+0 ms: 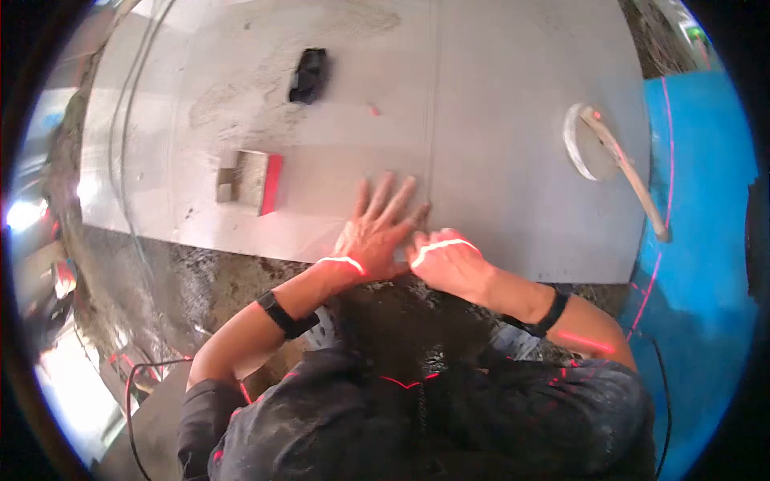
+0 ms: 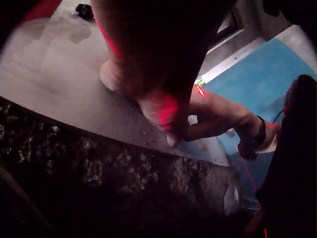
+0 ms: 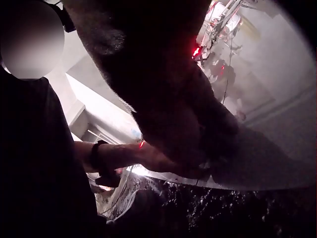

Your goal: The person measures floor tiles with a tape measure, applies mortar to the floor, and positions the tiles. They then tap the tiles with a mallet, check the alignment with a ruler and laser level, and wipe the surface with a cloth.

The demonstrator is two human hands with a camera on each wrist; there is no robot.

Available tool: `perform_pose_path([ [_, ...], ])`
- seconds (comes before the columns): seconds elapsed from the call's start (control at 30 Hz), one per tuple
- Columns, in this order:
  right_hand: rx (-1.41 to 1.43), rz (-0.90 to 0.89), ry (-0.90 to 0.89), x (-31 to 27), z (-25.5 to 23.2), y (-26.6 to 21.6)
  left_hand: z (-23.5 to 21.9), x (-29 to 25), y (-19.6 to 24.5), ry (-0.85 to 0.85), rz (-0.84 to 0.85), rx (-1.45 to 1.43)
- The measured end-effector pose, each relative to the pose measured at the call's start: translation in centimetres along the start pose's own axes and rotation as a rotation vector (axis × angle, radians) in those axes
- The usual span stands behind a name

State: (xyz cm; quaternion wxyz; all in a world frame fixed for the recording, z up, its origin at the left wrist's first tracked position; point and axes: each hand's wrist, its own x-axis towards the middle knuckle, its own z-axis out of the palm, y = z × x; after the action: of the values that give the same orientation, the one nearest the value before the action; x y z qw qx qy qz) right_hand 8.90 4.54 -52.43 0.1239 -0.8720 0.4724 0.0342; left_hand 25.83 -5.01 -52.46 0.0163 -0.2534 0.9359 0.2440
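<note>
My left hand (image 1: 373, 236) lies palm down near the front edge of a pale grey panel (image 1: 513, 104), its fingers spread and pointing away from me. Right beside its thumb is my right hand (image 1: 449, 260), with fingers curled in at the panel's edge. I cannot tell whether the right hand pinches anything, as its fingertips are hidden. Both wrist views are dark and show the two hands close together over the edge. An open small box (image 1: 254, 180) with a red side sits on the panel to the left of the left hand.
Farther back lies a black object (image 1: 308, 76), with a small reddish piece (image 1: 374, 110) nearby. At the right is a wooden-handled tool (image 1: 634, 176) beside a curved pale strip (image 1: 572, 140). Blue sheeting (image 1: 706, 200) borders the panel; dark rough ground (image 1: 200, 280) shows below its front edge.
</note>
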Motion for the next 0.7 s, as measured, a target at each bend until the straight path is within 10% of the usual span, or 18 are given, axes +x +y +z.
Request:
perform_pose_path([
  [0.17,0.03,-0.113,0.132,-0.4,0.6,1.6,-1.6,-3.9,-5.5,0.11,0.074,-0.129],
  [0.23,0.018,-0.147,0.174,-0.3,0.7,1.4,-5.0,-4.5,-7.2,0.607,-0.037,0.054],
  [0.3,0.002,-0.147,0.152,-0.5,0.2,1.6,-6.8,-6.4,-10.9,0.755,-0.325,0.069],
  [0.6,0.465,0.076,0.209,-1.8,0.2,3.0,-7.7,-8.1,-19.7,0.28,-0.508,0.079],
  [0.7,0.58,0.221,0.323,-3.1,1.1,3.9,-7.6,-7.8,-19.0,0.388,-0.502,-0.063],
])
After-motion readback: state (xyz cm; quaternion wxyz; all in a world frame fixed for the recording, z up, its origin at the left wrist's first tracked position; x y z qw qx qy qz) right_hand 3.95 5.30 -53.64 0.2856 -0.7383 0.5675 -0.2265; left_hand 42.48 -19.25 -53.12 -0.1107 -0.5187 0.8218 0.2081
